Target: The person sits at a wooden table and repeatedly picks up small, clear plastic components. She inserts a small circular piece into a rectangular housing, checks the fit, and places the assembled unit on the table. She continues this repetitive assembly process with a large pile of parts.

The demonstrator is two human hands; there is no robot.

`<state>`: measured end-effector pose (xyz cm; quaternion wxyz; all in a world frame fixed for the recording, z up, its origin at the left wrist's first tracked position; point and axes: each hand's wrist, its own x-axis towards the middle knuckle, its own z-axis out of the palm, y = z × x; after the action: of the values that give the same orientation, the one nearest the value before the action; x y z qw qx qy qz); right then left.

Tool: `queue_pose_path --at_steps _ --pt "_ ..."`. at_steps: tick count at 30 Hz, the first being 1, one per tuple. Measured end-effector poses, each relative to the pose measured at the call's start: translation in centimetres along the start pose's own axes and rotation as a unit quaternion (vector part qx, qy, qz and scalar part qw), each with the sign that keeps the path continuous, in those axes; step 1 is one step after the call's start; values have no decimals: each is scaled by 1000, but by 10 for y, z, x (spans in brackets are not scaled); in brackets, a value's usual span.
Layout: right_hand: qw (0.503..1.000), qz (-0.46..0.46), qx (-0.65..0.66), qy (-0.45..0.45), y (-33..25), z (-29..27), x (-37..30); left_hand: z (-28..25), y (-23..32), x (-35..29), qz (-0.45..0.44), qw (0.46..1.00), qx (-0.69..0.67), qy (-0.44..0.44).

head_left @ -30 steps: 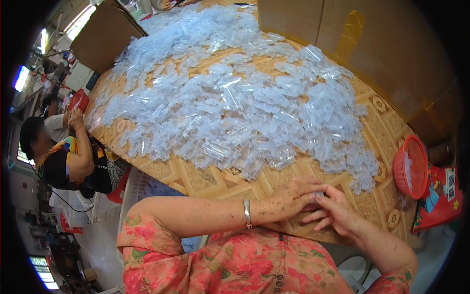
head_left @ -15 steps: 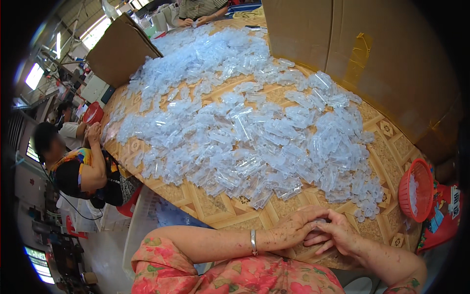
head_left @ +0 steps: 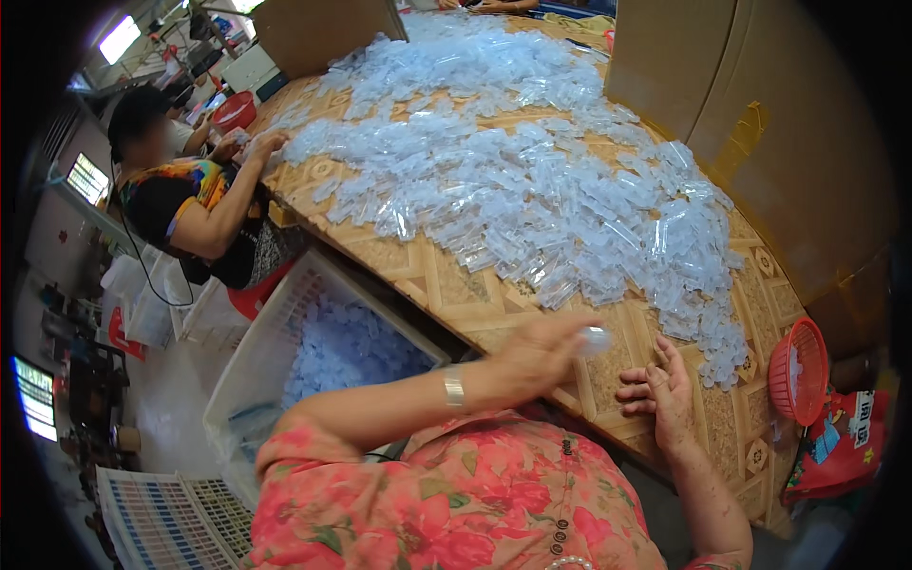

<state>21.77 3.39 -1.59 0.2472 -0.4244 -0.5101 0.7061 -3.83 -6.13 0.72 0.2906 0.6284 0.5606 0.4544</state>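
My left hand [head_left: 541,359], slightly blurred, is closed over the table's near edge. A small clear plastic piece with a rounded end [head_left: 596,340] sticks out past its fingertips. Apart from it, to the right, my right hand [head_left: 662,397] rests at the table with its fingers spread and nothing visible in them. Beyond both hands lies a wide heap of clear plastic pieces [head_left: 551,209], mostly flat and oblong. Small round clear pieces [head_left: 722,366] are gathered at the heap's near right end, close to my right hand.
A patterned table [head_left: 451,294] bears the heap. Below its left edge stands a white crate [head_left: 249,366] of clear pieces. A red basket [head_left: 798,372] is at the right. Tall cardboard [head_left: 807,142] walls the far right. A co-worker [head_left: 204,204] sits at the left, hands on the table.
My hands were together and have parted: the left moved left with the clear piece, the right opened out. The view has shifted, showing more of the crate.
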Motion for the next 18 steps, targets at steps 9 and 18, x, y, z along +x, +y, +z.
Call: queue_pose_path --at_steps 9,18 --pt "996 -32 -82 -9 5 14 -11 -232 -13 -162 -430 896 108 -35" --pt "799 -358 -478 -69 -12 44 -12 -312 -32 -22 -100 886 452 -10"
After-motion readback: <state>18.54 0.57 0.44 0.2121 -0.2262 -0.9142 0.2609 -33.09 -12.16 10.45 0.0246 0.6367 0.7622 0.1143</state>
